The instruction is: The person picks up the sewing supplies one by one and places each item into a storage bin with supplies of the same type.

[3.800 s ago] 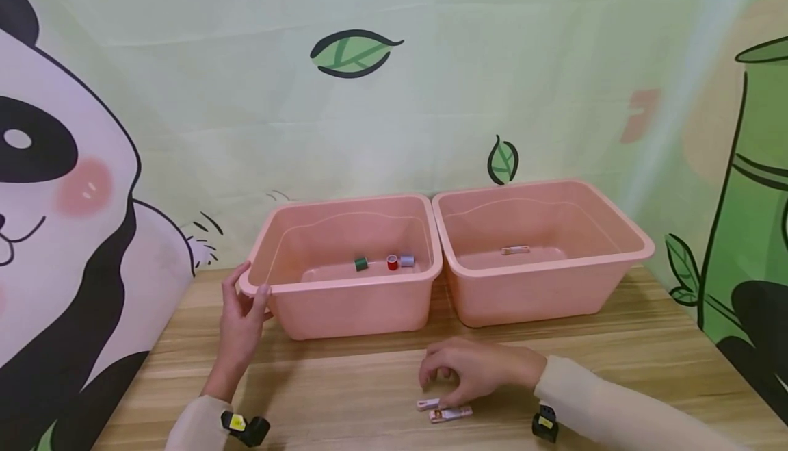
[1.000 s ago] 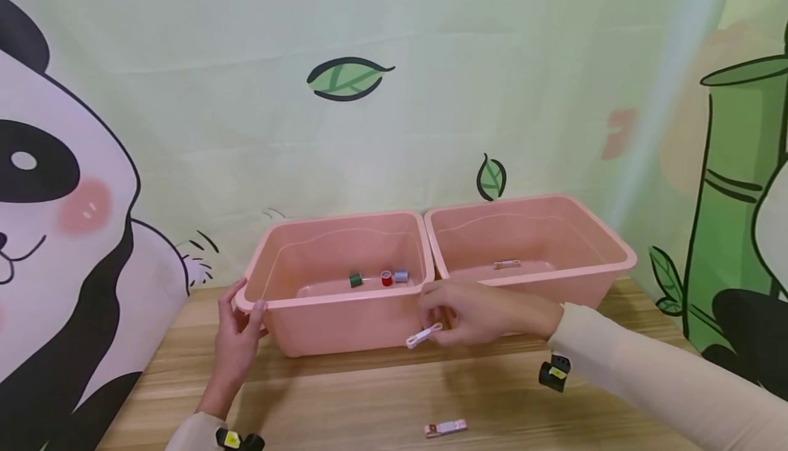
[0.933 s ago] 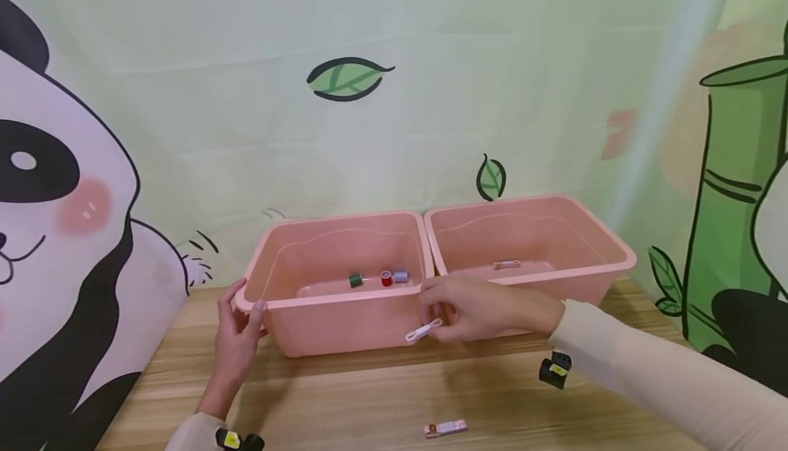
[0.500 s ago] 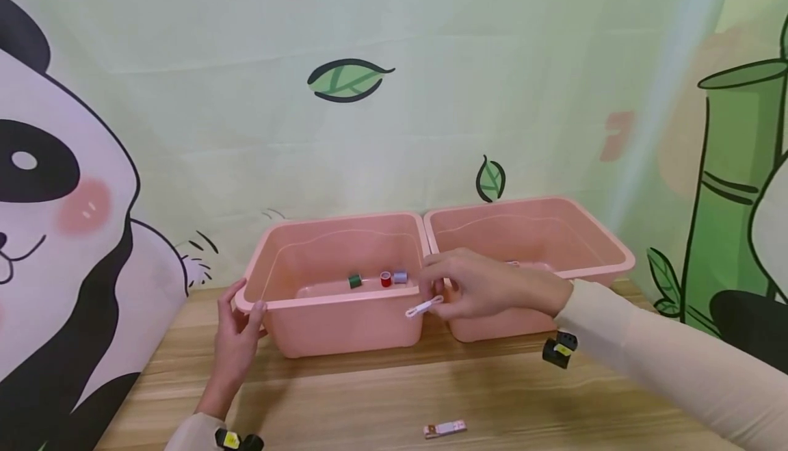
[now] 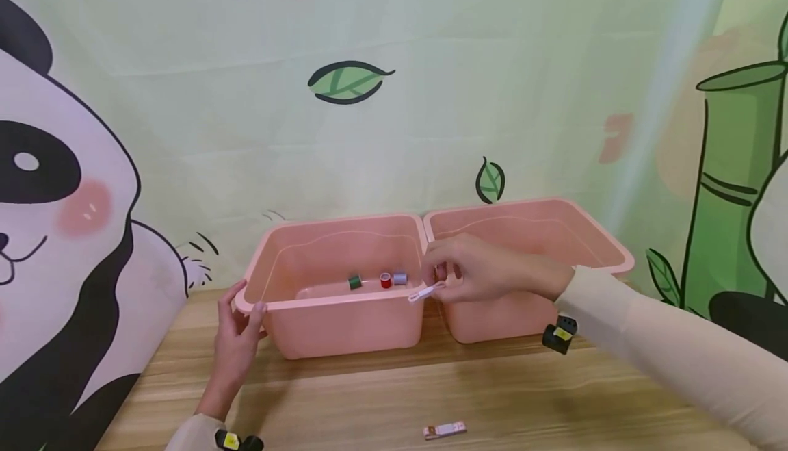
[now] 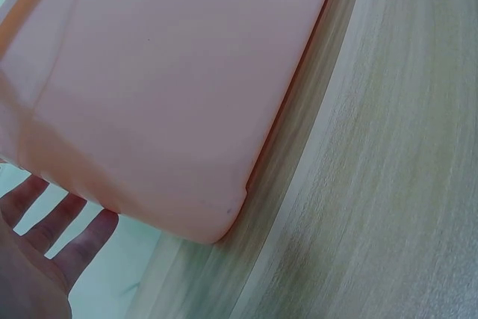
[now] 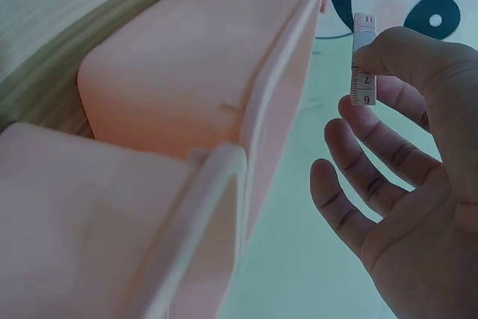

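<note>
Near the front right corner of the left pink tub [image 5: 351, 326], the right hand [image 5: 474, 269] pinches a folded measuring tape [image 5: 425, 292]; the left hand [image 5: 235, 336] clasps that tub's front left corner. The tape's projecting end could catch the tub's rim and, were the grip too light, slip onto the counter [image 5: 345, 396] in front of it.

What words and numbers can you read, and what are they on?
"11": measuring tape in the right hand.
"7": same tape, upside down.
"6" or "9": same tape, bottom end; can't tell which.
Too small to read: print on the strip on the table, yellow wrist labels.
</note>
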`<state>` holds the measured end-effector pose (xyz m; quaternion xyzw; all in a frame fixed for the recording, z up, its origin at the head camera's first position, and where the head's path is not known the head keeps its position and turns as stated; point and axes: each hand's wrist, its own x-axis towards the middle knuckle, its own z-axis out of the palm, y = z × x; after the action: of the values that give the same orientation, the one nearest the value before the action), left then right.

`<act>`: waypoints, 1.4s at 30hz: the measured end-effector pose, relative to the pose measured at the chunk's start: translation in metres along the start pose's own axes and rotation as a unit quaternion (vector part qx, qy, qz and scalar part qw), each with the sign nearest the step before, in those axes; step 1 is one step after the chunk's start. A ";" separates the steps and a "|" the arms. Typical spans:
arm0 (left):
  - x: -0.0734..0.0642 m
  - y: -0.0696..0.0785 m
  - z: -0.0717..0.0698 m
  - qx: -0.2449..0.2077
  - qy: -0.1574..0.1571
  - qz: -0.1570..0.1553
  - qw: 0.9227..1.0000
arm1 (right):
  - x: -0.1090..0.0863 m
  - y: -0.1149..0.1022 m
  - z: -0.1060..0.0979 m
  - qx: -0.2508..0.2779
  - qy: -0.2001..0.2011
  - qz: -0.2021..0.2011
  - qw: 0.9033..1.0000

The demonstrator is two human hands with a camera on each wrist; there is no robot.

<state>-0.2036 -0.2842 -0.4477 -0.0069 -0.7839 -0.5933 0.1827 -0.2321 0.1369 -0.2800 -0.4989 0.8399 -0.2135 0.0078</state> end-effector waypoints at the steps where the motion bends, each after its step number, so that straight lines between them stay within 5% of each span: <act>1: 0.000 0.000 0.000 0.001 0.000 0.000 1.000 | 0.001 0.002 -0.002 0.001 0.000 0.004 1.000; 12: 0.001 -0.002 -0.001 0.003 0.005 0.004 1.000 | 0.008 0.027 -0.033 0.040 -0.006 0.057 0.998; 23: 0.002 -0.004 -0.001 0.006 0.005 0.012 1.000 | 0.009 0.062 -0.060 -0.005 0.002 0.110 0.994; 42: 0.002 -0.004 -0.003 0.010 -0.001 0.002 1.000 | -0.007 0.118 -0.076 -0.020 0.003 0.216 0.976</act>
<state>-0.2059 -0.2883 -0.4504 -0.0075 -0.7903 -0.5848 0.1829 -0.3440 0.2182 -0.2557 -0.3050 0.9320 -0.1912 0.0415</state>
